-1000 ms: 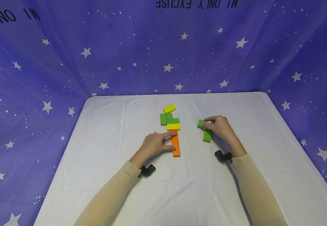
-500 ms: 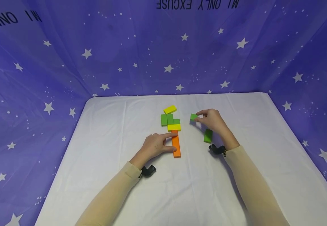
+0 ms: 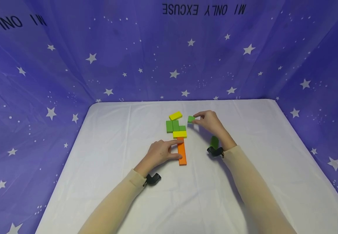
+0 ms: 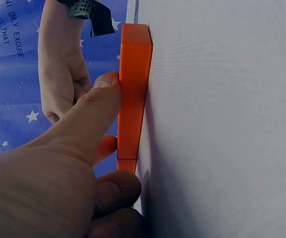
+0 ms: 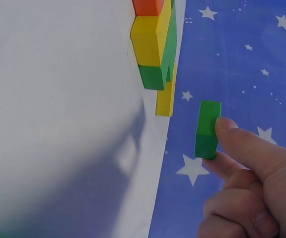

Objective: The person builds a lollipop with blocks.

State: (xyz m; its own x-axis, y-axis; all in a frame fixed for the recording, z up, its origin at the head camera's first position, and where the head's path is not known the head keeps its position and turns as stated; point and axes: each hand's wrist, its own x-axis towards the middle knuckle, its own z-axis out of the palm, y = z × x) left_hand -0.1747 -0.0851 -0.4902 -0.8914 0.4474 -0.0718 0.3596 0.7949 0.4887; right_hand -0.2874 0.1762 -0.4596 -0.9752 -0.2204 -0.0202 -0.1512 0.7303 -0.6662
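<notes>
On the white table (image 3: 104,162) lies a flat figure of blocks: a long orange block (image 3: 181,152) (image 4: 133,94), a yellow block (image 3: 180,134) (image 5: 150,32) across its far end, green blocks (image 3: 173,125) behind that, and a tilted yellow block (image 3: 175,115) farthest back. My left hand (image 3: 160,152) rests against the orange block's left side, index finger and thumb touching it. My right hand (image 3: 208,121) pinches a small green block (image 3: 191,119) (image 5: 207,129) in the air, just right of the figure's far end.
Another green block (image 3: 214,142) lies on the table under my right wrist. A black wrist camera (image 3: 152,178) sits on each forearm. Purple star-patterned cloth (image 3: 69,65) walls the table on three sides.
My right hand lifted the small green block from beside the other green block and carried it left and away, toward the figure's far end. The left hand stayed on the orange block.
</notes>
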